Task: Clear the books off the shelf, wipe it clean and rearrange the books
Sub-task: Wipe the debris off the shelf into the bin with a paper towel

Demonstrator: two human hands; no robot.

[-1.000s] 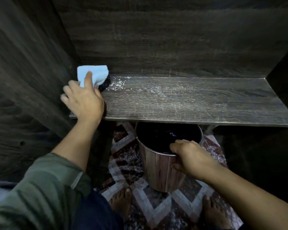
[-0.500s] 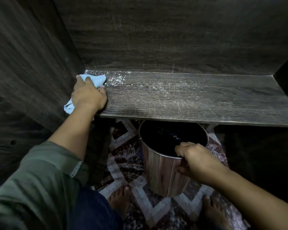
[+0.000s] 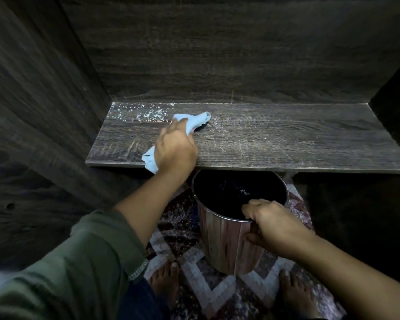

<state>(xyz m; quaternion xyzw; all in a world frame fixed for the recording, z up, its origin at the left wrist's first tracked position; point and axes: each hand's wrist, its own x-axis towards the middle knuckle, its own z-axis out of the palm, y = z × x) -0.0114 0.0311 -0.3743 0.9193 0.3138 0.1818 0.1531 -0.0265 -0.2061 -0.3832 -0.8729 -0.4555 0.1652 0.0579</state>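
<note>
Green sleeve (image 3: 79,262) lower left, forearm reaching up to the shelf (image 3: 286,139). Shelf is a dark wood-grain board set in a dark alcove, with white dust specks (image 3: 148,113) in its back left corner and faint scratches across the middle. Left hand (image 3: 174,148) is on the shelf left of centre, fingers curled round a light blue cloth (image 3: 192,121) and pressing it to the board. One end of the cloth sticks out past the fingertips; the other hangs over the front edge. A metal bin (image 3: 222,241) with a dark inside sits just below the shelf's front edge. Right hand (image 3: 273,225) grips its near rim, fingers over the lip, thumb on the outer wall. Can't tell whether the bin touches the floor. Patterned rug (image 3: 217,294) below, bare feet (image 3: 165,280) on it.
</note>
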